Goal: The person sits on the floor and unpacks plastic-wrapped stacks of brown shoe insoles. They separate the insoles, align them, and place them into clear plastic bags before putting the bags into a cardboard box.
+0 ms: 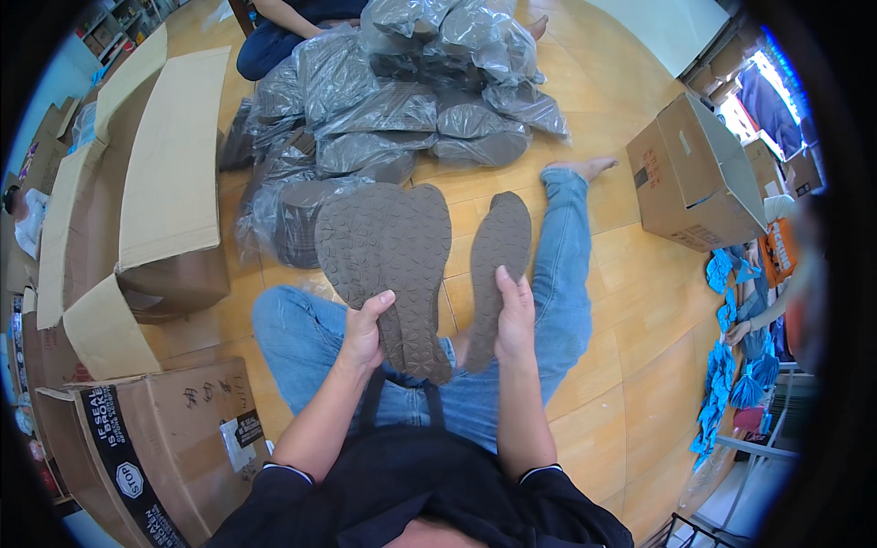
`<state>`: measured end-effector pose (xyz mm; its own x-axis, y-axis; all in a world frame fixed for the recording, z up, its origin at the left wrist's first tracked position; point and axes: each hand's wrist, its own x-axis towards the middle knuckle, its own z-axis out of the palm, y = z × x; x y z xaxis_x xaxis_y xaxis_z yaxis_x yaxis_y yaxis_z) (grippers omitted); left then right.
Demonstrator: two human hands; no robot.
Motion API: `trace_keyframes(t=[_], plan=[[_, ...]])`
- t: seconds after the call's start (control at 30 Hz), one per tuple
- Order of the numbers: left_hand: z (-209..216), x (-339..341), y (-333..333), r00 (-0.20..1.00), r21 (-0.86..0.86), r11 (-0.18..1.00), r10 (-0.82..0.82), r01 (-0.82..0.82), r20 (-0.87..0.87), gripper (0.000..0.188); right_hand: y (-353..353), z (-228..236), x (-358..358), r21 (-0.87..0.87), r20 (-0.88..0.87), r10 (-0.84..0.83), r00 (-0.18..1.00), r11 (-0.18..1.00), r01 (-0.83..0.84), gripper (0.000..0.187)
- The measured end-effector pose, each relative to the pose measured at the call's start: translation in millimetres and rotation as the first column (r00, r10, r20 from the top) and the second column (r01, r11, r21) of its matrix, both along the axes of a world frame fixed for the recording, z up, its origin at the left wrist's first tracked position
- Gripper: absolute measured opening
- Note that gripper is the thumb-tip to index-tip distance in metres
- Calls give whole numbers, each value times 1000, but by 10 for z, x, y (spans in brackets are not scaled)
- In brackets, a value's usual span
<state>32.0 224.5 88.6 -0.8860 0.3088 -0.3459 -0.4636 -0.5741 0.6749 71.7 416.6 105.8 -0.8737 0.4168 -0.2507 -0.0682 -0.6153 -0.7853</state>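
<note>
The person's black shirt point(411, 479) is the nearest, and below it the legs in faded blue jeans point(290, 342) are spread on the floor. The two hands are apart from each other, and each one is closed on something. The left hand point(364, 333) grips a fan of brown-grey soles point(384, 242) by its edge, with the thumb on top; the pieces overlap, and their matt faces carry a raised, cracked-looking pattern. The right hand point(515, 315) pinches a single sole point(502, 237) of similar texture, long, narrow and curved, held nearly upright over the jeans. At the left is a cardboard box point(187, 429) with black printed tape. Farther away, on the smooth, yellowish floor point(621, 347), a heap of shiny, wrinkled plastic bags point(375, 110) contains dark soles. Beside it, at the right, another cardboard box point(681, 178) stands open.
</note>
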Motion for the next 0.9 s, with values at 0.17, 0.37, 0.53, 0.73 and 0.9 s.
trace_keyframes(t=[0.17,0.37,0.53,0.73,0.9], plan=[[-35,25,3,994,-30,1000,-12,9,-110,59,-309,30,-20,162,138,88,986,981,-110,29],[20,-3,-173,998,46,999,11,-8,-56,58,-175,150,-62,-48,81,19,997,999,-15,32],[3,-20,-112,996,-1,1000,-5,4,-90,55,-268,82,44,-3,90,163,982,987,-164,37],[-32,-50,-242,979,242,953,-200,184,44,49,-161,-94,55,-70,121,158,980,986,-151,43],[24,-45,-128,999,-81,996,-33,30,-36,36,-122,-179,84,-305,-136,185,973,927,-219,44]])
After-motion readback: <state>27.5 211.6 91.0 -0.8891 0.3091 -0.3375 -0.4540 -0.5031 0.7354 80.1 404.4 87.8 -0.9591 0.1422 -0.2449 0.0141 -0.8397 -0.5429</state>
